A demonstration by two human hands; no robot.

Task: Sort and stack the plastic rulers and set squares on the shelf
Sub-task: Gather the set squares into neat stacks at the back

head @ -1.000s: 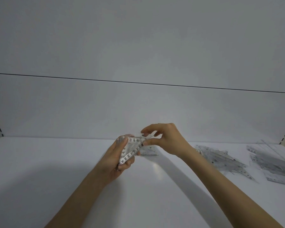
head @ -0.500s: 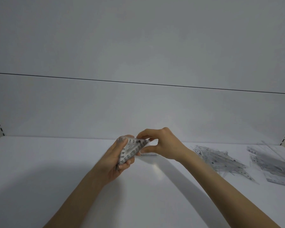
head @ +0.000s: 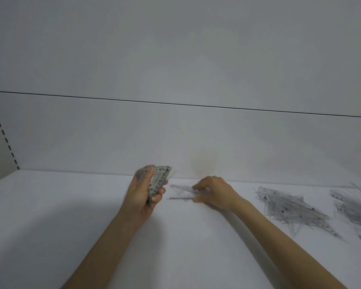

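Right grip [head: 214,192] pinches a clear set square [head: 181,191] lying flat on the white shelf [head: 71,215], best lifted by its edges and matched corner-to-corner with the set-square bundle [head: 159,180] clasped upright in the left grip [head: 143,197] just beside it.

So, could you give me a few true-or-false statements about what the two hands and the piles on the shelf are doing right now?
1. The left hand grips a bundle of set squares. True.
2. The right hand is empty. False: it pinches one set square that lies on the shelf.
3. A loose pile of set squares lies to the right of the right hand. True.
4. The rulers lie at the shelf's left end. False: they lie at the far right, beyond the pile.
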